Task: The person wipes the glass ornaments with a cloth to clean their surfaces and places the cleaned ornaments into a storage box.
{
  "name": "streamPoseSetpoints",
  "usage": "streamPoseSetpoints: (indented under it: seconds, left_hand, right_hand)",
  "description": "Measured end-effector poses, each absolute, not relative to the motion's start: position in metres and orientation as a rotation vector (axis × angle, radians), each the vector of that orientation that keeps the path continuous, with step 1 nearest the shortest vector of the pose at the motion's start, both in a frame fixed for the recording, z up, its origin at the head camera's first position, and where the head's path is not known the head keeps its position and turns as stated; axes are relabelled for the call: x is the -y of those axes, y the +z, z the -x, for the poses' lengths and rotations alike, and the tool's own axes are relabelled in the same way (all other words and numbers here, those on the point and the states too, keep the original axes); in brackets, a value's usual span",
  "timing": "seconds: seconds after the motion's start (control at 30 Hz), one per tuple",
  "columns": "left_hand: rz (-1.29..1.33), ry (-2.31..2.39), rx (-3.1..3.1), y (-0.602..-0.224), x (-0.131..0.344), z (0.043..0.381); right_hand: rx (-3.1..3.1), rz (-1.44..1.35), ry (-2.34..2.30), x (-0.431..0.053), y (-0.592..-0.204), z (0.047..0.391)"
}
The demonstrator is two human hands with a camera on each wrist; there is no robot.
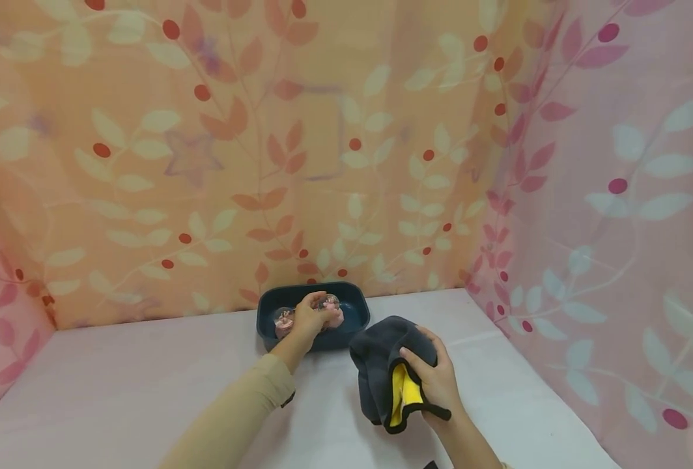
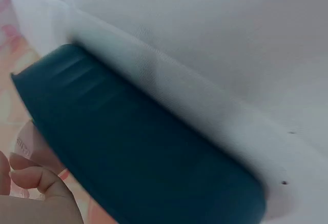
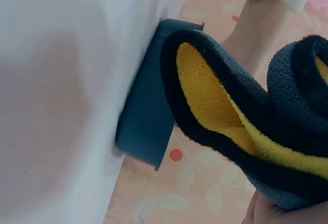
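Note:
My left hand (image 1: 307,324) reaches into a dark teal tray (image 1: 337,342) and grips a small ornament (image 1: 333,312) with a clear dome and pink base. Beside that hand, a similar pink ornament (image 1: 284,324) sits in the tray's left part. In the left wrist view, curled fingers (image 2: 43,180) meet the pink base (image 2: 38,144) behind the tray wall (image 2: 138,137). My right hand (image 1: 440,381) holds a bunched dark grey cloth (image 1: 378,361) with a yellow inner side and black edging, in front of the tray's right end. The right wrist view shows the cloth's yellow fold (image 3: 205,85) close up.
A white-covered table (image 1: 165,371) carries the tray near its back edge. Leaf-patterned curtains rise behind it (image 1: 323,215) and along the right side (image 1: 616,260). A small dark object (image 1: 431,465) shows at the bottom edge, near the right forearm.

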State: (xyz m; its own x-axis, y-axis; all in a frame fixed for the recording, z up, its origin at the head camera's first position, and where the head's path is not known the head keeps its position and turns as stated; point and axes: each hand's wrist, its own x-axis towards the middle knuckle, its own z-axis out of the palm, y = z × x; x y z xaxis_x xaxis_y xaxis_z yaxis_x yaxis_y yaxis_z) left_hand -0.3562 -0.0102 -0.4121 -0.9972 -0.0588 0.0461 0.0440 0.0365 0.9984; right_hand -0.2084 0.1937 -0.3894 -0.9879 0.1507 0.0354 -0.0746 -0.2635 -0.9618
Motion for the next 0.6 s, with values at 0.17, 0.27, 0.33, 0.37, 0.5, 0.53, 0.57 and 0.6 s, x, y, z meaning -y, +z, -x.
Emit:
streamPoseSetpoints:
  seconds: [0.17,0.27,0.33,0.37,0.5,0.53,0.57,0.6]
  left_hand:
    - [0.018,-1.991,2.3,-0.424,0.0,0.375]
    - [0.024,-1.883,2.355,-0.43,-0.003,0.384]
    - [0.017,-1.806,2.403,-0.433,-0.005,0.39]
    - [0.009,-1.778,2.421,-0.433,-0.006,0.392]
    - [-0.015,-1.769,2.467,-0.435,-0.013,0.399]
    - [-0.018,-1.78,2.477,-0.435,-0.015,0.401]
    - [-0.012,-1.792,2.482,-0.436,-0.018,0.402]
    - [-0.004,-1.783,2.501,-0.436,-0.02,0.404]
  right_hand:
    - [1.838,0.097,2.376,-0.193,-0.395,0.207]
    - [1.837,0.08,2.393,-0.192,-0.398,0.206]
    - [1.838,0.076,2.404,-0.193,-0.399,0.206]
    - [1.839,0.08,2.408,-0.193,-0.4,0.207]
    - [1.854,0.117,2.401,-0.196,-0.402,0.208]
    - [1.857,0.119,2.396,-0.197,-0.403,0.209]
    - [1.855,0.133,2.396,-0.198,-0.403,0.209]
    - [1.86,0.133,2.39,-0.2,-0.403,0.209]
